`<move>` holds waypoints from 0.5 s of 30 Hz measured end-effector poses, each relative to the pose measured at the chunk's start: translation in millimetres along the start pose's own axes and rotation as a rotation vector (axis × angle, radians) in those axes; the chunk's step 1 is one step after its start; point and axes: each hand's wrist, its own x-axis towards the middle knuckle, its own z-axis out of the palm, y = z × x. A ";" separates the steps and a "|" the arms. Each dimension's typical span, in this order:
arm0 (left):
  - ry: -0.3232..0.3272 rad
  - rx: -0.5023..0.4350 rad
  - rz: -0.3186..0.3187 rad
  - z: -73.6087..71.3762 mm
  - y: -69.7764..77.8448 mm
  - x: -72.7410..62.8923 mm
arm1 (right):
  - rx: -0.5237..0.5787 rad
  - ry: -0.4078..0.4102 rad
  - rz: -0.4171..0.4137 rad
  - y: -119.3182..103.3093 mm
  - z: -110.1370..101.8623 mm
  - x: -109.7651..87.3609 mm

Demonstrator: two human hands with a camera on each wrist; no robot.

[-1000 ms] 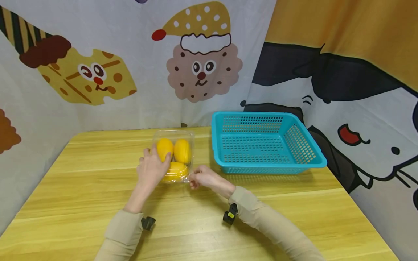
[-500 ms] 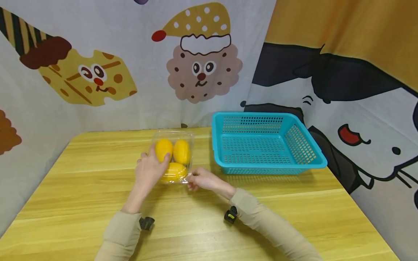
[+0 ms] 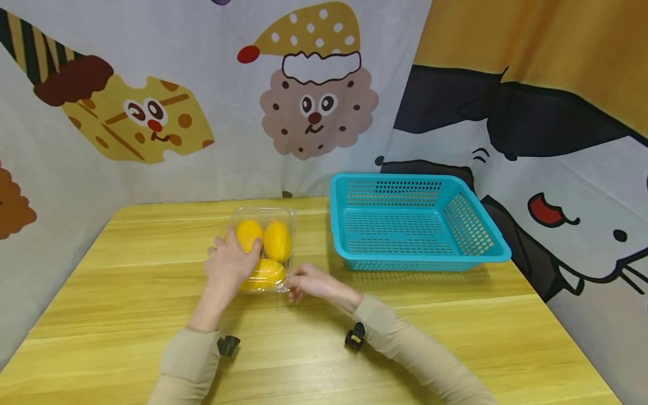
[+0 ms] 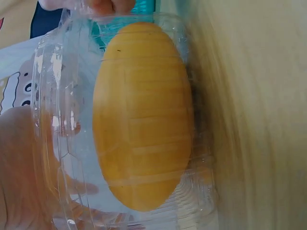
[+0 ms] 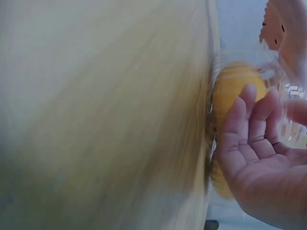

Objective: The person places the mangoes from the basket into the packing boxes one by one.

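Note:
A clear plastic clamshell box [image 3: 263,214] lies on the table, holding three smooth, oval yellow fruits that look like mangoes [image 3: 277,241]. In the left wrist view one mango [image 4: 144,117] fills the middle, seen through the plastic wall. My left hand [image 3: 229,263] grips the box over its left side, thumb on the lid and fingers spread along the edge. At the near right corner my right hand [image 3: 313,281] pinches the box's rim. The right wrist view shows this hand [image 5: 259,158] with curled fingers against the box, a mango [image 5: 235,88] behind them.
A blue perforated plastic basket [image 3: 420,261] stands to the right of the box, toward the back. The wooden table [image 3: 304,354] meets a cartoon-printed curtain [image 3: 228,174] along its far edge. Black cameras are strapped to both wrists.
The box, with the fruits inside, has slid slightly toward me and to the left. Both hands have moved with it and kept their hold.

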 end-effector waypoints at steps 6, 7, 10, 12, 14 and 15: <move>0.022 -0.007 0.016 2.4 -1.1 0.2 | 0.108 0.150 0.034 -2.8 -11.9 14.5; 0.023 -0.007 0.017 2.4 -1.2 0.3 | 0.134 0.204 0.032 -4.3 -14.2 19.1; 0.020 -0.004 0.017 1.8 -1.0 -0.1 | 0.195 0.377 0.030 -9.2 -20.1 35.2; 0.015 0.001 0.017 1.6 -1.0 -0.3 | 0.241 0.473 0.030 -12.5 -23.1 46.8; 0.009 0.007 0.019 1.9 -1.1 -0.5 | 0.274 0.543 0.033 -15.5 -25.4 57.7; 0.007 0.009 0.020 2.0 -1.2 -0.6 | 0.281 0.572 0.034 -16.6 -26.2 62.7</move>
